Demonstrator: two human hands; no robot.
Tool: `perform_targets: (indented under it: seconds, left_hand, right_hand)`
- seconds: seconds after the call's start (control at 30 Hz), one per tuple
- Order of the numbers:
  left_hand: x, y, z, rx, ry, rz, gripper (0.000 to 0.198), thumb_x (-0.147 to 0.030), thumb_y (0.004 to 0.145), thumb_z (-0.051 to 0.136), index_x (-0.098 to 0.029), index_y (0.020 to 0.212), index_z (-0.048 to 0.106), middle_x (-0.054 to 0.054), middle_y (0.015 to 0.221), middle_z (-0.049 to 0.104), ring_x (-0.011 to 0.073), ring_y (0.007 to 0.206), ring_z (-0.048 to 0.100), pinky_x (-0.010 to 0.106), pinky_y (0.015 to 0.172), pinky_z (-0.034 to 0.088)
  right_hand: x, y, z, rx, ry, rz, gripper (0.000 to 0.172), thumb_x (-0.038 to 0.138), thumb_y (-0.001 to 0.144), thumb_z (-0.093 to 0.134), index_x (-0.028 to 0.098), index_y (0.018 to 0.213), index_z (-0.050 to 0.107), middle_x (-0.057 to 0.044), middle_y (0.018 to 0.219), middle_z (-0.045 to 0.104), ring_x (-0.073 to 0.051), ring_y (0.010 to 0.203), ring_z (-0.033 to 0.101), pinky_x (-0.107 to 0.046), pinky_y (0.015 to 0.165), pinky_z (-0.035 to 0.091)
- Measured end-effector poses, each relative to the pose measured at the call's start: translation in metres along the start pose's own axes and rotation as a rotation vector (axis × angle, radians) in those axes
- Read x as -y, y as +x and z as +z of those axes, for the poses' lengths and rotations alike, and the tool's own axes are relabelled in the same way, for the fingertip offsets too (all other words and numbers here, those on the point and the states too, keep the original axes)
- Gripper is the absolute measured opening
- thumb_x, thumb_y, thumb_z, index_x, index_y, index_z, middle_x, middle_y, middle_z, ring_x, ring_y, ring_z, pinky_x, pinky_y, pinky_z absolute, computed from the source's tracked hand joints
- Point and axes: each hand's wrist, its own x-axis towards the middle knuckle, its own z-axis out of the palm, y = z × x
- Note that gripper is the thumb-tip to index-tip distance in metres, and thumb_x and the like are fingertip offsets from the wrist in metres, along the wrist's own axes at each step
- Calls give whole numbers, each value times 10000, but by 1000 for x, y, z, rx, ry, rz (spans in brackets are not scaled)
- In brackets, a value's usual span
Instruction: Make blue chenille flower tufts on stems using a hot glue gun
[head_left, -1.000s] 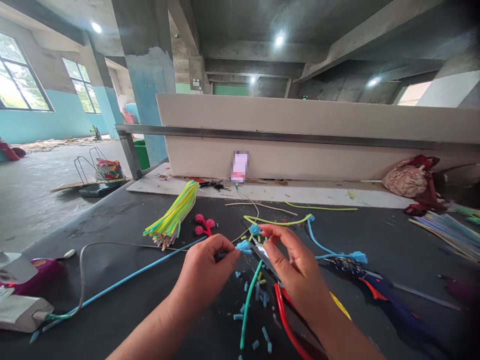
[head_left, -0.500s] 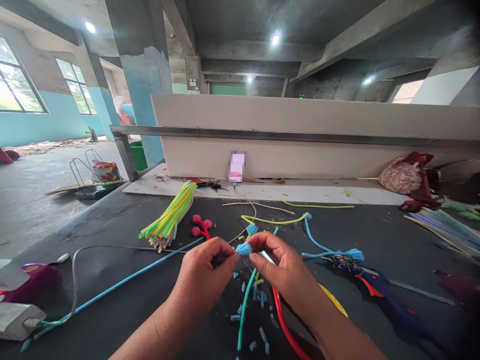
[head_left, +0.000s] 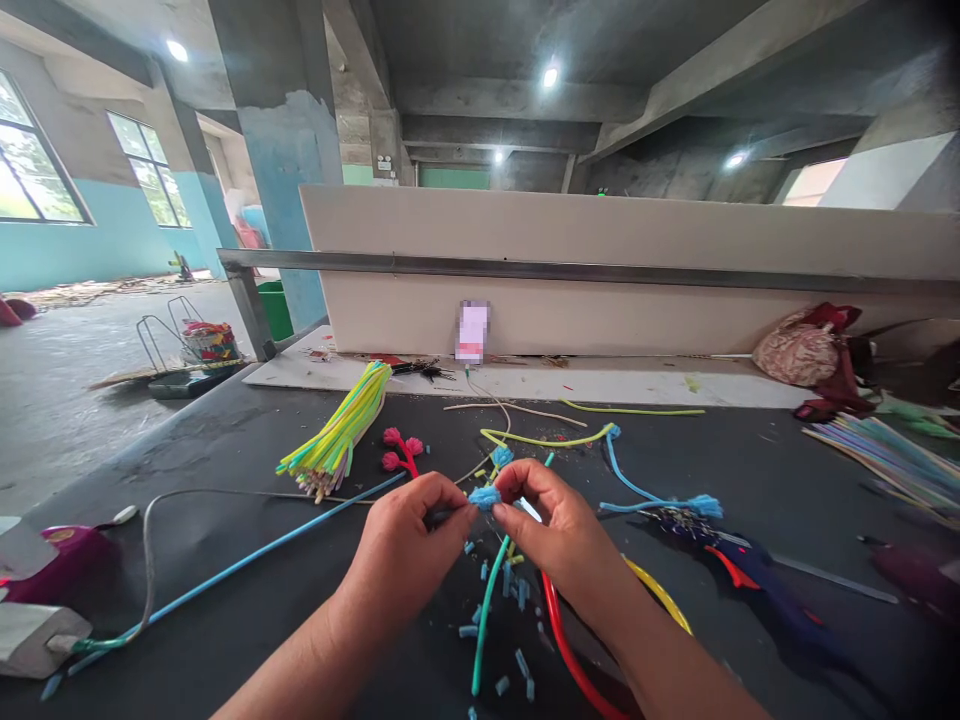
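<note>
Between the fingertips of both my hands is a small fluffy blue pipe-cleaner tuft (head_left: 485, 498). My left hand (head_left: 416, 530) pinches its left end, and my right hand (head_left: 559, 525) pinches its right end. Just beyond them lies another blue tuft (head_left: 502, 456) by a bent yellow-green stem (head_left: 555, 442). A green pipe cleaner (head_left: 489, 615) runs along the table below the hands, among several short blue cut pieces (head_left: 517, 590). To the left of my left hand is a red stem with pink pompoms (head_left: 403, 450).
A bundle of yellow-green pipe cleaners (head_left: 337, 430) lies at left, near a long blue one (head_left: 247, 560). At right are a dark blue glue gun (head_left: 780, 590) and a blue tasselled stem (head_left: 701, 506). A white power strip (head_left: 41, 640) with a cable sits at lower left. A phone (head_left: 472, 332) leans against the back board.
Both hands stay nearly in place, still pinching the blue tuft. The whole view has shifted very slightly.
</note>
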Motion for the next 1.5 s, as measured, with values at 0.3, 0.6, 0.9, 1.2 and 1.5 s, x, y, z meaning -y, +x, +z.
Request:
perform_targets:
  seconds: [0.3, 0.6, 0.9, 1.2, 1.5]
  left_hand:
    - [2, 5, -1, 141, -343, -192, 227, -344, 687, 650, -160, 806, 591, -34, 621, 532, 90, 549, 434, 196, 514, 324]
    - [6, 8, -2, 284, -909, -423, 353, -426, 630, 721, -156, 670, 498, -51, 515, 460, 34, 402, 320, 179, 402, 177]
    - [9, 9, -18, 378, -1196, -441, 254, -274, 743, 659, -166, 690, 435, -68, 519, 345, 25, 420, 228, 166, 398, 114]
    - [12, 12, -21, 446, -1356, -346, 195, -215, 828, 531, -157, 684, 413, -44, 552, 347, 39, 446, 274, 153, 394, 175]
    - [12, 15, -27, 447, -1242, -340, 119, -204, 826, 521, -123, 739, 510, -2, 642, 455, 36, 472, 299, 158, 402, 172]
  right_hand:
    - [1, -2, -4, 1, 224, 8, 120, 256, 779, 565, 211, 886, 538, 0, 816, 553, -162, 806, 523, -322, 764, 423]
    - [-10, 1, -12, -92, 371, 61, 233, 400, 838, 524, 235, 1001, 501, -20, 920, 584, -186, 914, 534, -352, 853, 391]
    - [-9, -2, -8, -158, 83, -27, 194, 349, 830, 489, 246, 988, 528, -23, 876, 591, -197, 854, 551, -338, 746, 432]
    - [-18, -3, -2, -138, -111, -97, 182, 331, 835, 464, 255, 979, 546, -29, 885, 625, -206, 877, 573, -358, 788, 450]
    - [-15, -3, -2, -120, -224, -150, 150, 269, 826, 480, 237, 929, 585, -16, 872, 647, -192, 859, 586, -332, 797, 440]
